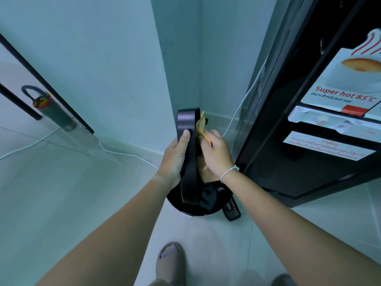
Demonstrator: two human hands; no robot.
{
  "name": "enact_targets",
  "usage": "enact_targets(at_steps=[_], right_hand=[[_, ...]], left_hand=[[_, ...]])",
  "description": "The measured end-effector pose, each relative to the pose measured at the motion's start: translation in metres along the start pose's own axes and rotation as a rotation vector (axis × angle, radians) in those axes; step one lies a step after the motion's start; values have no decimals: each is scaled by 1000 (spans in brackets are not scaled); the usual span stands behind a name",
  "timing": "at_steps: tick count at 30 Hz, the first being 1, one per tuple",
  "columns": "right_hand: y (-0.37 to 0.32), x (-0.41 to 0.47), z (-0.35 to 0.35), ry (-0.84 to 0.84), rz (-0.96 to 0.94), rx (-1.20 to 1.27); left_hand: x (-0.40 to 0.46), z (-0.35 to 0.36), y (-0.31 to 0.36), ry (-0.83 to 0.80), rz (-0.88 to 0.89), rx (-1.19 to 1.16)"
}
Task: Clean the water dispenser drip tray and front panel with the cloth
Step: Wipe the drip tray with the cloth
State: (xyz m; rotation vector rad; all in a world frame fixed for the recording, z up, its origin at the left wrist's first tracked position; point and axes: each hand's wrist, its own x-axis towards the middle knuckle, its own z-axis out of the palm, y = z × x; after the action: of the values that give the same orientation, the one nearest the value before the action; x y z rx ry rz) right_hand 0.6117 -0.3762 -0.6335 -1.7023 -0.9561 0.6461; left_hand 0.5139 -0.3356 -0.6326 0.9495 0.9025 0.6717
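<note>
Dim bluish cast, soft even light, faint shadows, wide-angle bending at edges, slight overall blur

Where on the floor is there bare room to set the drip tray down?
Bare tiles lie left of the bin, out to the white cable. It is crowded right of the bin, where the grille lies against the dispenser. Left hand holds the tray.

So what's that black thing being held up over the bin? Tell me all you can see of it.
It is the drip tray: a long, shallow black piece with rounded corners, smooth and plastic-looking. It is held on edge, nearly upright, above a dark round bin on the floor. The left hand grips its outer side, thumb on the rim. The right hand presses a yellow cloth against its inner side.
</note>
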Motion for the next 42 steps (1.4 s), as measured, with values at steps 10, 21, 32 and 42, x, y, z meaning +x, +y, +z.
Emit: enact_targets(at_steps=[10, 21, 32, 42], right_hand=[[26, -20, -1, -328, -223, -323], [53, -43, -1, -520, 45, -414], [34, -32, -14, -558, 551, 306], [-4, 0, -26, -278, 577, 799]], left_hand=[[2, 3, 4, 25, 2, 50], [14, 4, 28, 82, 69, -19], [4, 10, 7, 119, 119, 38], [-6, -7, -21, -9, 143, 297]])
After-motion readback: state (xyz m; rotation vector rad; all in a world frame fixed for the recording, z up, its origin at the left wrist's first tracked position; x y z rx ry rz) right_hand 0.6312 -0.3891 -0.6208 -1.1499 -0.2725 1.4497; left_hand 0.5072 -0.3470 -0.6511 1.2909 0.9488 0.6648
